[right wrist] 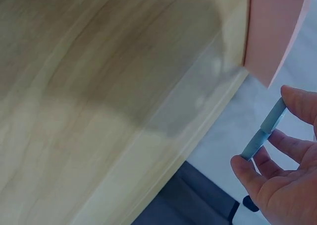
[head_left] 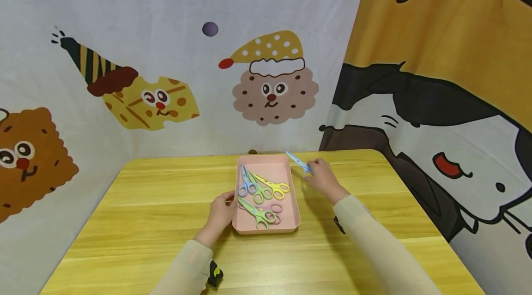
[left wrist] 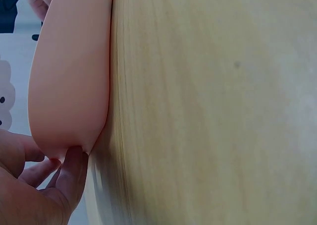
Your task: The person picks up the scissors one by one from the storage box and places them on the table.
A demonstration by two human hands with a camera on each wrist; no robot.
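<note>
Five scissors [head_left: 258, 188] in pink tray [head_left: 268, 166], cartoon backdrop [head_left: 209, 78] behind

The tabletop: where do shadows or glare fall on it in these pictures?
Head view: on the tabletop, a soft shadow beside the right sleeve, pale glare toward the picture's bottom; right wrist view: a broad shadow with blurred edges; left wrist view: a shadow beside the left hand.
</note>
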